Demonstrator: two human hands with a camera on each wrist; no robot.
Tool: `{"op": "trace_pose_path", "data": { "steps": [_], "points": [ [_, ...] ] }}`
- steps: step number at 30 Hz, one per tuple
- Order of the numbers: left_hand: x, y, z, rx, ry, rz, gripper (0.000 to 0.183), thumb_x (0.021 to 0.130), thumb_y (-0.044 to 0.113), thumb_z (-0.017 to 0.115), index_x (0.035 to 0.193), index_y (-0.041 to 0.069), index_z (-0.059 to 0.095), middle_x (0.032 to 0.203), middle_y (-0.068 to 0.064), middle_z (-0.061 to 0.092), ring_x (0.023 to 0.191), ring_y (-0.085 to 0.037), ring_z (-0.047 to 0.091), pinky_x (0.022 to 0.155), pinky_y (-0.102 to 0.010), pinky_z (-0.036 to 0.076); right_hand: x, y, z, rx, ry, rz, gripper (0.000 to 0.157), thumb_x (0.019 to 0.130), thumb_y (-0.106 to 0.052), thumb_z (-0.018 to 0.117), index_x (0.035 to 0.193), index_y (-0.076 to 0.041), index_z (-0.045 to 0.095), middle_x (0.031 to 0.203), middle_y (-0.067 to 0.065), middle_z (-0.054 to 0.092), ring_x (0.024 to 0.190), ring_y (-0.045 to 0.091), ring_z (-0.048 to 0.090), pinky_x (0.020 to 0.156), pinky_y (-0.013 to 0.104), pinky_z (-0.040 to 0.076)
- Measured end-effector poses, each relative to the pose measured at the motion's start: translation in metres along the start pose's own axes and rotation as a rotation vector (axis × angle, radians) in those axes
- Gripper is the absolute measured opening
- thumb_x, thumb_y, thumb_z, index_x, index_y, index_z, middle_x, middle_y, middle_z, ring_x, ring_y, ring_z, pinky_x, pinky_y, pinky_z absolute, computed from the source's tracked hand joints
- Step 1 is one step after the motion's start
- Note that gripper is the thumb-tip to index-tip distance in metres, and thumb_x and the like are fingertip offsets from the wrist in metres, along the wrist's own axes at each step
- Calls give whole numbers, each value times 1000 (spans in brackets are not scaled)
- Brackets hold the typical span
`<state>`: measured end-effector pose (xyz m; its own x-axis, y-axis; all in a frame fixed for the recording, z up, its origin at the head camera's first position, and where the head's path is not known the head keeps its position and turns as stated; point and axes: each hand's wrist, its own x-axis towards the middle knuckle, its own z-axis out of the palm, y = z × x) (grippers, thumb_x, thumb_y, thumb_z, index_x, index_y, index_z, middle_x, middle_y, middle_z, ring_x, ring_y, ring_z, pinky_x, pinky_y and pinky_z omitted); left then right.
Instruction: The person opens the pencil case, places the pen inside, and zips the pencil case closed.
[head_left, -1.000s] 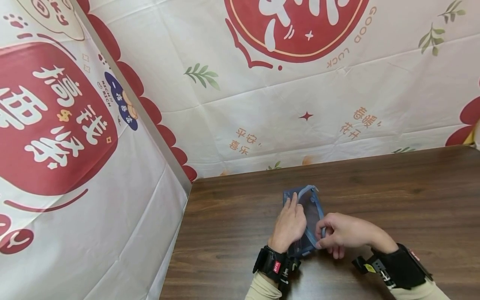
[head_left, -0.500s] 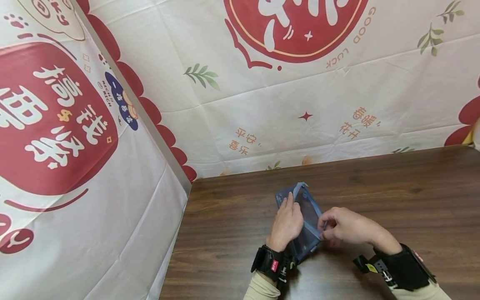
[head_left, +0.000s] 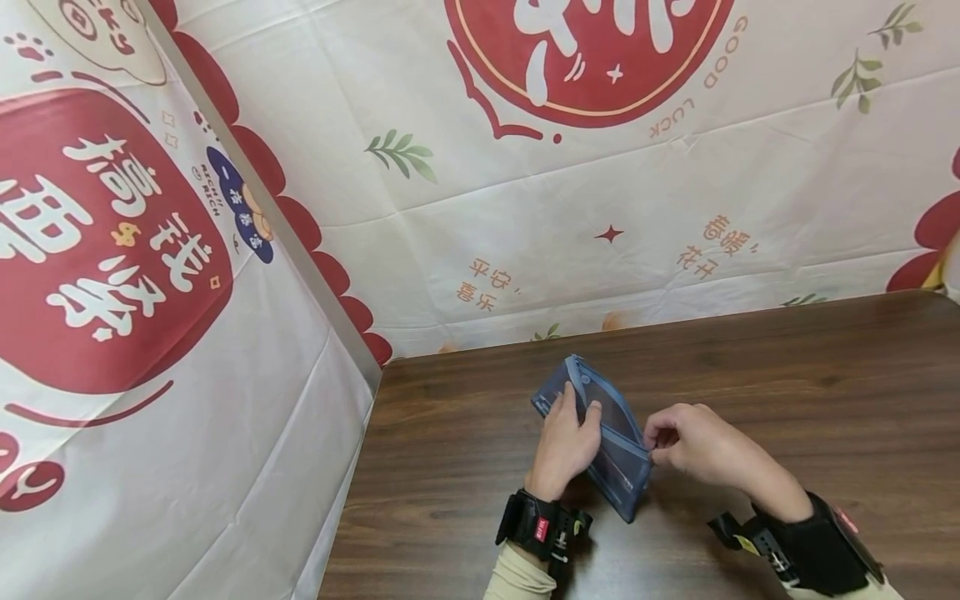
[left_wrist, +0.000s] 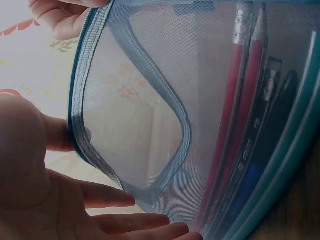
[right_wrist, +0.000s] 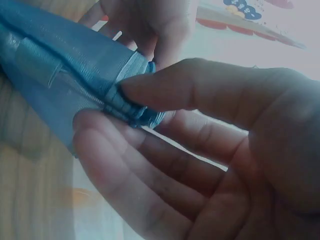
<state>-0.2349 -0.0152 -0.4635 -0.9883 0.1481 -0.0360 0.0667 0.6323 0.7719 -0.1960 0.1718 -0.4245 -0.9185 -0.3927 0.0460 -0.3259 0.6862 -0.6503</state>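
Observation:
A blue mesh pencil pouch (head_left: 621,477), its zipper mouth gaping, is held tilted over the table between both hands. My left hand (head_left: 562,448) grips the side of the mouth, the thumb at the zipper edge (left_wrist: 76,112) and the other fingers along the outside. At the opposite end, my right hand (head_left: 693,442) pinches the corner where the zipper ends, thumb over fingers; a small fabric tab (right_wrist: 37,62) shows nearby. Through the mesh in the left wrist view I see two red pencils (left_wrist: 231,95), a clear-barrelled pen or pencil (left_wrist: 252,135) and a dark one beside it.
The brown wooden table (head_left: 787,392) extends to both sides of the hands. Behind it hangs a white printed cloth (head_left: 420,242), and another cloth panel (head_left: 247,433) stands on the left. Black camera straps (head_left: 536,523) circle both wrists.
The pouch has turned, its far end swinging left and its near corner showing more. My left hand has shifted slightly left with its thumb spread; my right hand has risen a little, still pinching the corner.

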Motion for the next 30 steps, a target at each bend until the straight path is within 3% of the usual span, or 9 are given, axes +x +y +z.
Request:
{"op": "trace_pose_path", "data": {
  "steps": [6,12,16,22,30],
  "points": [
    [-1,-1,-7,-19,9,28,70,97,55,30,151,11,28,152,-15,34,137,-27,31,109,-48,32,-5,-7,-2,-55,42,43,14,76,-4,71,71,-14,64,68,-3,60,62,11,50,55,31,46],
    [2,-10,-21,-49,77,74,58,99,41,39,145,6,39,146,-15,44,133,-28,38,108,-47,34,-8,-11,-5,-102,82,32,15,76,-2,71,70,-15,63,67,-4,58,62,11,48,56,31,43],
    [7,-18,-34,-64,123,92,53,97,34,46,139,2,47,133,-19,56,121,-30,51,100,-48,43,-10,-11,-7,-131,105,21,16,75,-2,70,70,-15,64,66,-4,57,61,11,46,56,31,42],
    [12,-28,-49,-97,141,85,49,95,30,53,134,0,53,118,-21,66,104,-29,62,86,-46,53,-16,-5,-10,-196,161,-32,18,73,1,71,69,-15,62,65,-6,56,60,9,45,54,29,42],
    [12,-33,-58,-97,103,79,50,91,30,59,131,1,56,123,-21,64,110,-30,60,89,-45,51,-23,8,-14,-319,286,-203,24,64,3,73,66,-18,61,63,-11,56,58,3,47,49,28,44]
  ]
}}
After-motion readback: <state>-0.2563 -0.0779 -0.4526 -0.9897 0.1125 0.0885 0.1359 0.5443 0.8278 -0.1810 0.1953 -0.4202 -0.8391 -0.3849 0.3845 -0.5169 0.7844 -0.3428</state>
